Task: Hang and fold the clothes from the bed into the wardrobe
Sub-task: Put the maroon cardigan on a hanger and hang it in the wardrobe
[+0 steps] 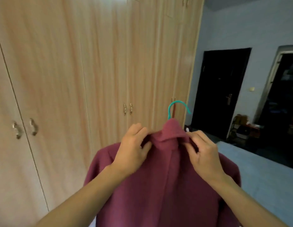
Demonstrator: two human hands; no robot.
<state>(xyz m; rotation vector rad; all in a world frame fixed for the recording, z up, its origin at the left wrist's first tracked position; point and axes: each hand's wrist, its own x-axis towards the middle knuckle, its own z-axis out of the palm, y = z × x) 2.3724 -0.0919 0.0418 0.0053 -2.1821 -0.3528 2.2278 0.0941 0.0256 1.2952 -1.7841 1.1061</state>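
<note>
Hands work at the collar of a maroon sweater (167,185), which hangs on a teal hanger (177,108) held up in front of the wardrobe (93,63). Only the hanger's hook shows, rising out of the neck opening; the rest is hidden inside the cloth. The left hand (134,148) grips the left side of the folded-over collar, fingers curled over the top of the fabric and thumb tucked underneath. The right hand (203,153) pinches the right side of the collar between thumb and bent fingers. Both forearms reach up from the lower edge of the view, and the sweater's shoulders spread out below the hands, its body dropping out of sight at the bottom.

Behind the sweater, the pale wood wardrobe doors are all closed, with paired metal handles (24,128) at the left and another pair (127,108) near the middle. To the right of the wardrobe stands a dark door (221,92) in a bluish wall, and a second dark doorway (284,104) opens at the far right edge. A blue bed surface (257,169) lies at the lower right, behind the right forearm.
</note>
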